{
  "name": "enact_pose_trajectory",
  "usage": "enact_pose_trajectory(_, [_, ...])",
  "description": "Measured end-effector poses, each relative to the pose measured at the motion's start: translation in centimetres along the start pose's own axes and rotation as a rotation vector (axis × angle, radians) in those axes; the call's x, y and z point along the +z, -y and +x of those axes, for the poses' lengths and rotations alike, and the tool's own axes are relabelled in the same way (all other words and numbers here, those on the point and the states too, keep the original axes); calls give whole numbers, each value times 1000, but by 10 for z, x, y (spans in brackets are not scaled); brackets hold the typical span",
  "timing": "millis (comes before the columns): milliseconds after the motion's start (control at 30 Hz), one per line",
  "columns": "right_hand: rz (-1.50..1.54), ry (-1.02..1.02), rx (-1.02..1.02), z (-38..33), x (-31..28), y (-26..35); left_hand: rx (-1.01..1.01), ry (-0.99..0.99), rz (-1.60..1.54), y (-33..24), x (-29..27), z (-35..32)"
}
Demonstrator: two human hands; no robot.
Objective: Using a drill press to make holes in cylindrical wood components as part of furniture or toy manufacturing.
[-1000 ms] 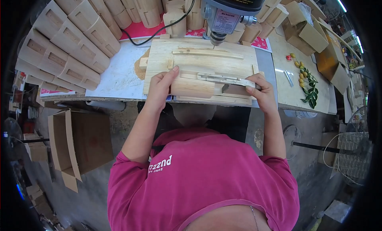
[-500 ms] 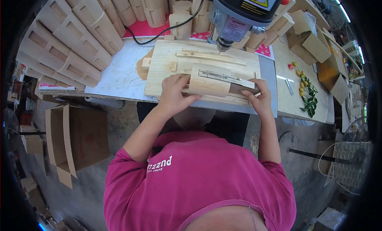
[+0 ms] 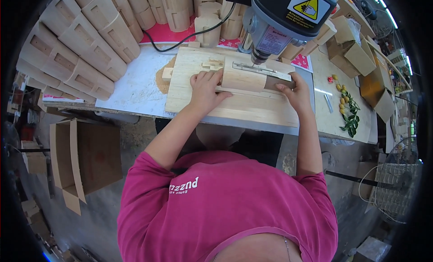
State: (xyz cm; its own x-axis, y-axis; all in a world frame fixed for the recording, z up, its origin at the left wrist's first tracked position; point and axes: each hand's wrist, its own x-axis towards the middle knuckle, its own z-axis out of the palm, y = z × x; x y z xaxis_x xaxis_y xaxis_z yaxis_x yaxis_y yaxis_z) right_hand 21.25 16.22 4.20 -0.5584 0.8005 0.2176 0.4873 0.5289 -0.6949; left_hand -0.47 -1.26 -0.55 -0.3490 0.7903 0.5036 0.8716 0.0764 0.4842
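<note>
A pale rounded wooden block [image 3: 241, 79] lies on a wooden board under the drill press [image 3: 275, 34]. Along its top sits a metal slotted jig [image 3: 262, 70] with a brown end part reaching out to the right. My left hand [image 3: 206, 88] presses its curled fingers against the block's left end, thumb along the near side. With fingers behind and thumb in front, my right hand [image 3: 298, 92] grips the jig's right end. The drill chuck [image 3: 258, 57] is just above the jig; its bit tip appears at the slot, though contact is hard to judge.
The wooden board [image 3: 189, 104] carries thin strips. Stacked wooden blocks [image 3: 74, 45] with recesses line the back left, and a black cable [image 3: 189, 35] runs behind the board. Fruit with leaves [image 3: 349, 111] lies at right near cartons [image 3: 347, 47]. An open carton [image 3: 97, 153] stands lower left.
Both hands have slid the wooden block and jig away from me and slightly right, bringing them beneath the drill chuck. My grip looks much the same.
</note>
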Motion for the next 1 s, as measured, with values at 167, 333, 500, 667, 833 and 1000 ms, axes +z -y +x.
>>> enact_pose_trajectory(167, [-20,2,-6,-1,11,16,-30,51,-29,17,-9,1])
enact_pose_trajectory(333, [51,47,-45,2,11,8,48,84,-59,28,-10,6])
enact_pose_trajectory(500, [120,79,-154,8,-26,31,8,130,-94,32,-8,7])
enact_pose_trajectory(667, [328,-326,-568,68,-88,81,-32,150,-101,33,-13,6])
enact_pose_trajectory(833, [418,-377,-215,97,-97,151,-12,147,-123,27,-9,10])
enact_pose_trajectory(1000, [331,-345,-399,89,-85,163,-33,151,-108,28,-10,9])
